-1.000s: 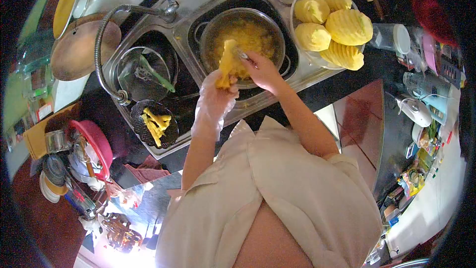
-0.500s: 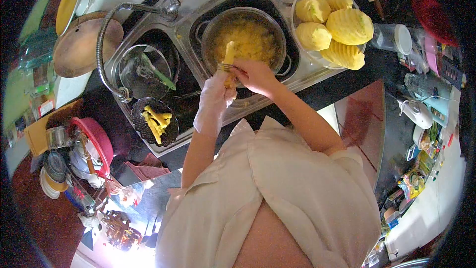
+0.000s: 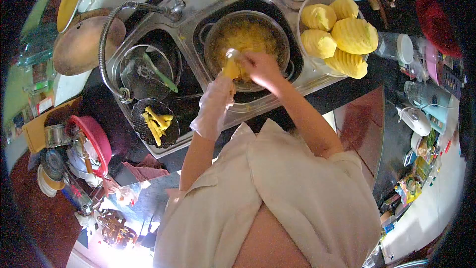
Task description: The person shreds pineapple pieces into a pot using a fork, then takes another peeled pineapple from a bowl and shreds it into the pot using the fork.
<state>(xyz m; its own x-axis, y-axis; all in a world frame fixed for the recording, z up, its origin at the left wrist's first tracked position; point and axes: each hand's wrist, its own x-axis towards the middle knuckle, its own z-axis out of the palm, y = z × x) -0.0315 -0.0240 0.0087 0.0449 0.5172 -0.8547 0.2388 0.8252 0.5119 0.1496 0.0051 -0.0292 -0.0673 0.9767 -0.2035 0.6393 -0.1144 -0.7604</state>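
Note:
My left hand [image 3: 216,100], in a clear plastic glove, is wrapped round a yellow fruit piece [image 3: 231,69] over the near rim of a metal pot [image 3: 207,59]. Beside it, my right hand [image 3: 261,72] is closed on a small shiny metal tool [image 3: 231,53], whose end meets the top of the piece. Yellow shreds [image 3: 248,34] lie in the pot, which sits in the right sink basin. On the right, a clear bowl [image 3: 300,20] holds several peeled, grooved yellow fruits [image 3: 354,35]. Yellow strips [image 3: 157,125] rest on a dark dish [image 3: 140,130] at the left.
The left basin holds a clear bowl [image 3: 136,77] with a green-handled tool [image 3: 163,78]. A flexible faucet [image 3: 103,52] arches over that basin. A round wooden board [image 3: 88,44] and a pink basin [image 3: 101,144] are at the left. A clear jar [image 3: 391,47] lies right of the fruits.
The metal tool has moved to the top end of the yellow piece, and my right hand has shifted up and slightly right. The whole view has shifted a little.

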